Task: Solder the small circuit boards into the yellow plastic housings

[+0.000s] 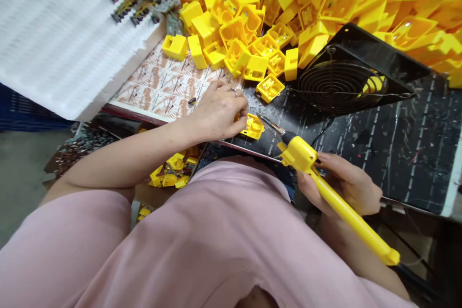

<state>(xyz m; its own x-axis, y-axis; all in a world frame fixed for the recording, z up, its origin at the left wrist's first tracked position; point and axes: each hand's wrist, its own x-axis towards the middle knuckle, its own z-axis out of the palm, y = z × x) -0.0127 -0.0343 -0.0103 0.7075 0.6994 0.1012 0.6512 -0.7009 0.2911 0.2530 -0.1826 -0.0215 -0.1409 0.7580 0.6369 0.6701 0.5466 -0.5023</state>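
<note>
Right hand (346, 186) is clasped around yellow soldering iron (339, 202), tip near small yellow housing (254, 127) by bench (378, 159) edge; left hand (222, 111) is at that housing, can't tell if gripping; looks part-done, heaped yellow cases (236, 31) beyond, status unclear.

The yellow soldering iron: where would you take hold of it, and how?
By its long, straight yellow handle, I'd say, coming from the person's right, where the right hand's grip is: the handle runs back that way, while the metal tip points away toward the small open casing. I'd avoid that end, as it may be hot.
</note>
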